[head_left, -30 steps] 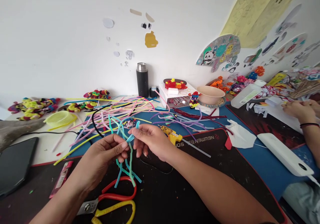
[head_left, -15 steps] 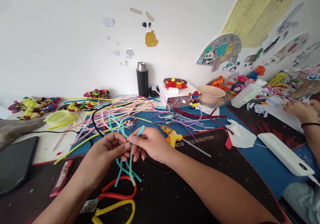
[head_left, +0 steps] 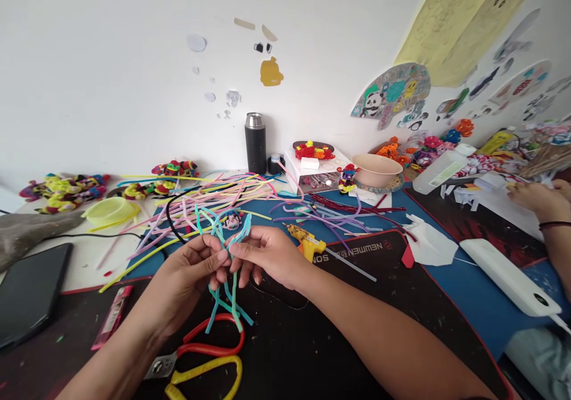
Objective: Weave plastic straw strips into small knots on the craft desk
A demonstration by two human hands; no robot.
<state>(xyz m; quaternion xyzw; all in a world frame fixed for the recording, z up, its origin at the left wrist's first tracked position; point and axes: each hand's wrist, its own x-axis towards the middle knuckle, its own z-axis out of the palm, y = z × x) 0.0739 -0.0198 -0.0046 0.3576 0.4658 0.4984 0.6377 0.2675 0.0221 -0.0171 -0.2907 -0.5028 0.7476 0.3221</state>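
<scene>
Left hand (head_left: 190, 275) and right hand (head_left: 261, 254) pinch teal stems (head_left: 234, 299) mid-length. Long axis roughly upright; ends point up and down.

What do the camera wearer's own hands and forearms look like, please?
The left hand and the right hand are both bare, with no gloves. No rings show on the visible fingers, and no watch or bracelet on either wrist. No sleeve shows on either forearm.

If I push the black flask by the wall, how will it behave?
The black flask would probably tip if pushed high, being tall and narrow. Laid down, its round body would likely roll. Its metallic top suggests stiffness.
</scene>
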